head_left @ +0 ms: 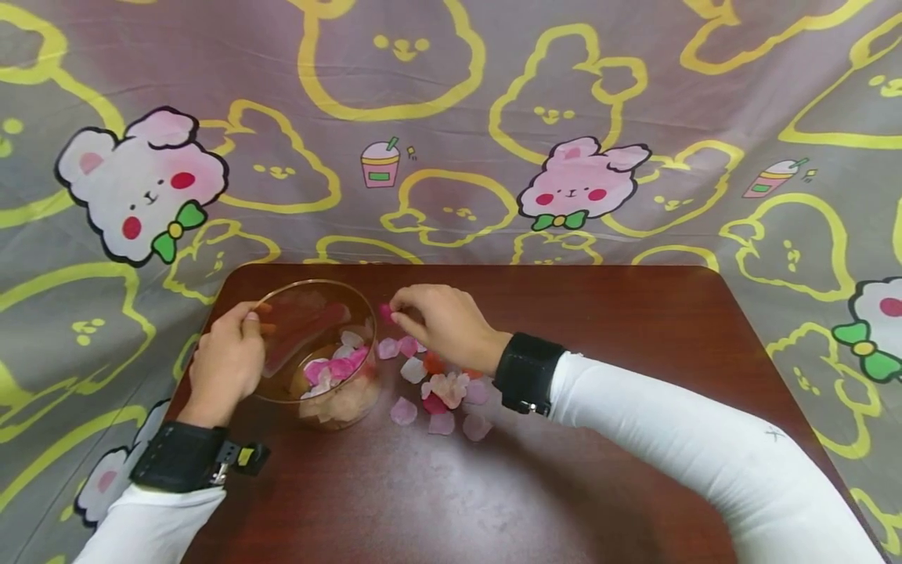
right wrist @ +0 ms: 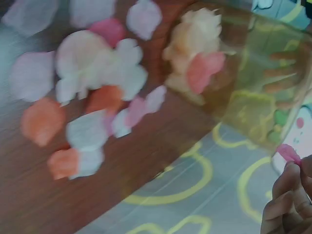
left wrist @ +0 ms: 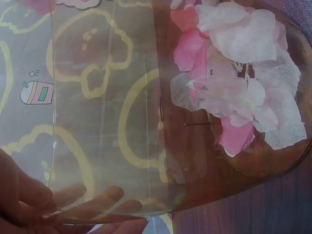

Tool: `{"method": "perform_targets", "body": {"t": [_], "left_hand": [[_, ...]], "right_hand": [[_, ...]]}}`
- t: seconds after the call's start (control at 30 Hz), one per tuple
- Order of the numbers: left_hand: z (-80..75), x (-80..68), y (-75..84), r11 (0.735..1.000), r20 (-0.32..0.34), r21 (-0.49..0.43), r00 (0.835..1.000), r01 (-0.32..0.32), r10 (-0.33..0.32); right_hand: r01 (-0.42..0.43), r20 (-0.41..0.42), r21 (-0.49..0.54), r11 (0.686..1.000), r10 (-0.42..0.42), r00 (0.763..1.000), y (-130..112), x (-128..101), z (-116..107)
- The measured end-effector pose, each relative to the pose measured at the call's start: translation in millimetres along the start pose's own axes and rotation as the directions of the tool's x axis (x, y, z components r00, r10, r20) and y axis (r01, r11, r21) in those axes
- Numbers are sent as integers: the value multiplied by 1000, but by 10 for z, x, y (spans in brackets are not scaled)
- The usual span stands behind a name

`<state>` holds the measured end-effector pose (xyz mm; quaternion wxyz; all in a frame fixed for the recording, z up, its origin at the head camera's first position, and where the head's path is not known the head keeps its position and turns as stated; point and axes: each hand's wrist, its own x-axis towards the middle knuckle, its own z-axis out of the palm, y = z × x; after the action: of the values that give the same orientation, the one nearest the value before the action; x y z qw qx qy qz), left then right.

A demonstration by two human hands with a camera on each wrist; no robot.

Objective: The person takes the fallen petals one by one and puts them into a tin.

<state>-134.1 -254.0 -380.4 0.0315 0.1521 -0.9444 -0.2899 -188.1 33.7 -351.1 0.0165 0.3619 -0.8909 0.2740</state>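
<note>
Two hands work at the far left of the table [head_left: 599, 329]. The right hand [head_left: 440, 321] pinches one pink petal [head_left: 385, 312] between its fingertips, just beside the far right rim of the glass bowl [head_left: 315, 348]. That petal looks weightless, soft and easily creased, so a light pinch at its edge should do; any draught or quick move could flick it away. The left hand [head_left: 227, 362] grips the bowl's left rim, thumb over the lip and fingers outside the wall, and holds the bowl tipped toward the right. Glass is stiff, smooth and breakable, so the rim is the sure place to hold. Inside the bowl lies a heap of petals [left wrist: 243, 92], pink and white. More loose petals [head_left: 440, 392] lie scattered on the table just right of the bowl, below the right wrist, whose forearm reaches in from the near right.
</note>
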Motion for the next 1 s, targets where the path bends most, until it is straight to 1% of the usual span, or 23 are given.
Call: {"method": "perform_targets", "body": {"t": [0.2,0.37,0.47,0.63,0.83,0.9,1.0], "left_hand": [[-10,3,-12,1000,-2,-2,1000,0,0],[-9,-2,-8,1000,2,-4,1000,-1,1],[-3,-2,-7,1000,2,-2,1000,-2,2],[8,0,-15,1000,4,-3,1000,3,-3],[9,3,-18,1000,4,-3,1000,7,-7],[7,4,-17,1000,5,-4,1000,7,-7],[4,4,-17,1000,6,-4,1000,9,-9]], "right_hand": [[46,39,-15,999,-45,998,-252,113,36],[77,78,-18,997,-75,994,-348,169,101],[91,108,-27,995,-88,990,-367,190,160],[94,149,-70,993,-83,985,-379,216,247],[94,188,-100,991,-74,979,-368,214,291],[93,189,-78,993,-76,979,-356,206,275],[82,164,-37,996,-75,984,-311,206,229]]}}
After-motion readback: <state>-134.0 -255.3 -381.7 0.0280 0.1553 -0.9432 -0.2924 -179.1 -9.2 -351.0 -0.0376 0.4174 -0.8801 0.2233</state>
